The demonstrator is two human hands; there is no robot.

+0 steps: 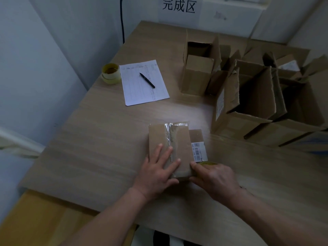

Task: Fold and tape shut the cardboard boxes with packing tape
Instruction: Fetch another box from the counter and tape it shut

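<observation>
Pale walls meet in a corner behind a light wood-grain worktop point(99, 132), with a white sign point(179, 8) bearing dark characters on the far wall. Near the front edge of the worktop lies a small closed cardboard box point(179, 139), a strip of clear tape point(168, 137) running lengthwise along its top seam and a barcode label point(198, 150) on its right side. The left hand point(158, 170) lies flat on the box top, fingers straight and spread, pressing it down. The right hand point(214, 180) curls around a yellowish tape roll point(208, 163) at the box's near right corner. To the right stands a cluster of open boxes point(248, 96) with flaps raised. Further back on the left sit a printed sheet point(140, 91) with a black pen point(147, 80) on it, and beside it two stacked tape rolls point(111, 73).
</observation>
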